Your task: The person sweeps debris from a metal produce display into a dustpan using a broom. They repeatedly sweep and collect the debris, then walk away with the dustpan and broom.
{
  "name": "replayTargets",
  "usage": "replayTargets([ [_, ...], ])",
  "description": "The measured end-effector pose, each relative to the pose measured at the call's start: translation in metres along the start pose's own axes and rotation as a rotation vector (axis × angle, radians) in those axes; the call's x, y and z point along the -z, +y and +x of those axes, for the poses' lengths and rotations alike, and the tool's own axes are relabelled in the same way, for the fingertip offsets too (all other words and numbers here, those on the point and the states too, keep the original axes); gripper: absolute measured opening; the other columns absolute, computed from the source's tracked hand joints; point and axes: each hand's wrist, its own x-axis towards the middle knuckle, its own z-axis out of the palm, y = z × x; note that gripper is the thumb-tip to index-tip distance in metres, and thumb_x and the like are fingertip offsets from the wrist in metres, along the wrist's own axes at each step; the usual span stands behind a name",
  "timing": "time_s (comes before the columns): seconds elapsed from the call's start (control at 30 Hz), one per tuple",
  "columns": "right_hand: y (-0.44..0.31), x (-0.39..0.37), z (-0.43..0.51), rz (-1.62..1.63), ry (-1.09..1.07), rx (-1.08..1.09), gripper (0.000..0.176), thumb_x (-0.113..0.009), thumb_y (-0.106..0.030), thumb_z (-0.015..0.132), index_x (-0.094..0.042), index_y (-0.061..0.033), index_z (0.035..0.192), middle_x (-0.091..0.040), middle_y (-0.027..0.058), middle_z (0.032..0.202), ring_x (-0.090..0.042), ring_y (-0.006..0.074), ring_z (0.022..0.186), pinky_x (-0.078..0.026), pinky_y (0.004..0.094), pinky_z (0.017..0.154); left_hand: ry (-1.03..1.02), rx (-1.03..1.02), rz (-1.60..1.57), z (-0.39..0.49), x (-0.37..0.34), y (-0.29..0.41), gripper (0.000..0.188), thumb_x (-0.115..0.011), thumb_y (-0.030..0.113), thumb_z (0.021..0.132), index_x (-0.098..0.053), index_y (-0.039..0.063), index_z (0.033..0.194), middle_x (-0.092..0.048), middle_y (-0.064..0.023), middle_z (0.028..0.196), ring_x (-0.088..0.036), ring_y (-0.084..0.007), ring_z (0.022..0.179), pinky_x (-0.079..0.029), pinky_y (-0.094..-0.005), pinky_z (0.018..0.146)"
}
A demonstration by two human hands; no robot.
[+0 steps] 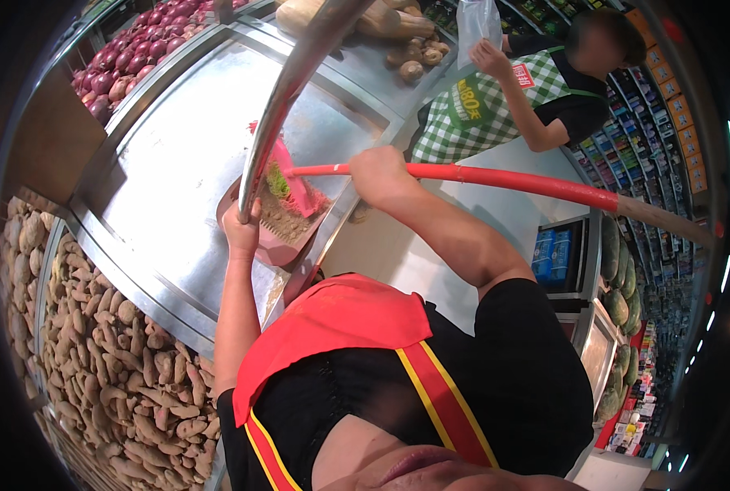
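Observation:
My right hand [380,172] is closed around the red handle [512,182] of a broom. Its pink head with pink and green bristles [294,184] rests in a pink dustpan [276,247] that holds brown dirt. My left hand [241,230] grips the lower end of a shiny metal pole [273,110], which rises from beside the dustpan towards the top of the view. The dustpan is over the edge of a metal display counter [187,123]; whether it touches the surface I cannot tell.
Sweet potatoes [138,380] fill a bin at the lower left, red onions [138,55] lie at the upper left, and squashes [316,18] at the top. A person in a checked apron [493,110] holds a plastic bag [476,27] at the upper right. Watermelons [613,307] lie at the right.

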Motion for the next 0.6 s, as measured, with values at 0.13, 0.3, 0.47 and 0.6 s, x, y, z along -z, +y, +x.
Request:
replayTargets([
  [0.13,-0.001,-0.001,0.0,-0.006,-0.027,-0.005,0.016,-0.057,-0.014,0.079,-0.072,-0.0089,0.079,-0.07,0.011,0.078,-0.069,0.0264,0.075,-0.054,0.0383,0.063,0.008,-0.033,0.017,-0.001,0.001,0.004,0.025,-0.069,0.02,0.08,-0.057,0.001,0.071,-0.051,-0.0164,0.061,-0.048,-0.0284,0.053,-0.043,-0.038,0.057],
  [0.3,-0.002,0.0,-0.002,-0.004,-0.027,-0.011,0.017,-0.056,-0.014,0.08,-0.072,-0.0087,0.079,-0.07,0.0123,0.08,-0.069,0.0272,0.075,-0.055,0.0388,0.064,0.027,-0.088,0.003,0.001,0.0,0.008,0.022,-0.069,0.016,0.08,-0.057,0.0,0.071,-0.052,-0.0172,0.061,-0.052,-0.0287,0.054,-0.043,-0.0382,0.056],
  [0.47,-0.003,-0.001,-0.002,0.029,-0.005,-0.02,0.016,-0.057,-0.014,0.08,-0.072,-0.0101,0.079,-0.07,0.0118,0.08,-0.07,0.0267,0.074,-0.055,0.0378,0.062,-0.008,-0.031,0.063,-0.001,0.003,0.01,0.019,-0.069,0.015,0.078,-0.059,0.0,0.074,-0.054,-0.0181,0.063,-0.053,-0.031,0.056,-0.044,-0.0374,0.057],
  [0.6,-0.006,-0.005,0.001,-0.01,-0.006,-0.035,0.015,-0.058,-0.014,0.08,-0.073,-0.0121,0.08,-0.071,0.0101,0.08,-0.07,0.0249,0.076,-0.055,0.0362,0.061,0.003,-0.033,0.093,-0.001,0.003,0.011,0.022,-0.067,0.018,0.08,-0.057,-0.001,0.073,-0.054,-0.0197,0.065,-0.053,-0.0342,0.058,-0.044,-0.0388,0.058],
])
